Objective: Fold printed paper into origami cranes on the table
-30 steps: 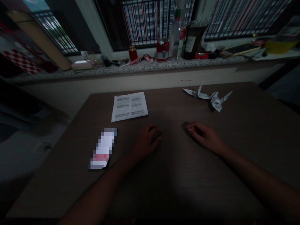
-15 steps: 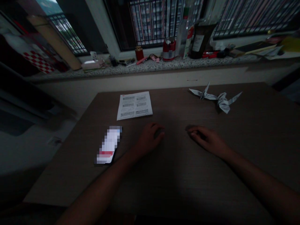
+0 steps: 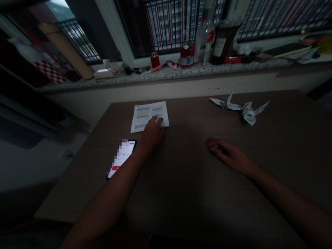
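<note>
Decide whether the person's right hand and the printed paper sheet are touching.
Apart. The head view plainly shows brown tabletop between the right hand and the printed paper sheet.

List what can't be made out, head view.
Head view:
Printed sheet: text too small; left hand hides part.
Phone: screen partly pixelated; left forearm covers its lower right side.
Right hand: palm hidden by the hand itself.
Clear bottle: top cut off by upper edge.

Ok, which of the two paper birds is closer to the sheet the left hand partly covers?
The paper bird on the left, the one nearer the table's far edge; the other bird, to its right, sits farther from the sheet.
</note>
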`<action>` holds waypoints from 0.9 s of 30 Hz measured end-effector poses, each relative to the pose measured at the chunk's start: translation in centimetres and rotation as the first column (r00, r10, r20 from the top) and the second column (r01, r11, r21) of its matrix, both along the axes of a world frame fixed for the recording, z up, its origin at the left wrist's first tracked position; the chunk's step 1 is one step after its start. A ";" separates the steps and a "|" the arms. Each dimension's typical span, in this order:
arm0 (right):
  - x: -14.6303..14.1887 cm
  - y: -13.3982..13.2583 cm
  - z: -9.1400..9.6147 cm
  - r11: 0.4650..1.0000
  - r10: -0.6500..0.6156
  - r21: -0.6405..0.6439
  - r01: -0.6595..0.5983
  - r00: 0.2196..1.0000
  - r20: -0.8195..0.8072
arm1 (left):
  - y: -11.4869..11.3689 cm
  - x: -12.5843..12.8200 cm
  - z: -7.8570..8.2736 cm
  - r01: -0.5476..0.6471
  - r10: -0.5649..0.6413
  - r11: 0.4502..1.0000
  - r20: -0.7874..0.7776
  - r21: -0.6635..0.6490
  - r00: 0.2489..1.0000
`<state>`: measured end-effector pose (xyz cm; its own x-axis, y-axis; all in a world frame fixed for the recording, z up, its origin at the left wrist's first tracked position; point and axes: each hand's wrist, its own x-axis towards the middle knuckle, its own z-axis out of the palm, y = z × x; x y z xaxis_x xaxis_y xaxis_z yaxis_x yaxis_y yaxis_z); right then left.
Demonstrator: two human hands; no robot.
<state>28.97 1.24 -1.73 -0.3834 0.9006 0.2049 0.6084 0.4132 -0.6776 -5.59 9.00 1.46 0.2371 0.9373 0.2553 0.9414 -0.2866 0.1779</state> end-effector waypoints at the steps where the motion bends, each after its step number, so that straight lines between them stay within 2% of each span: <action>1: 0.0 0.0 0.0 1.000 0.004 -0.001 -0.004 1.000 -0.001 | 0.2 -0.1 -0.2 -0.006 0.005 1.000 -0.025 -0.012 1.000; 8: -0.2 -0.1 0.4 1.000 0.007 -0.008 -0.007 1.000 -0.001 | 0.2 -0.4 -0.2 -0.034 0.030 0.998 -0.083 -0.045 0.996; 18: 0.1 0.1 -0.1 1.000 0.005 -0.014 -0.006 1.000 -0.014 | 0.1 -0.7 0.0 -0.086 0.079 0.994 -0.089 -0.069 0.993; 27: 0.0 0.1 0.2 1.000 -0.001 -0.010 0.001 1.000 -0.027 | -0.1 -0.8 0.6 -0.107 0.106 0.994 -0.058 -0.026 0.993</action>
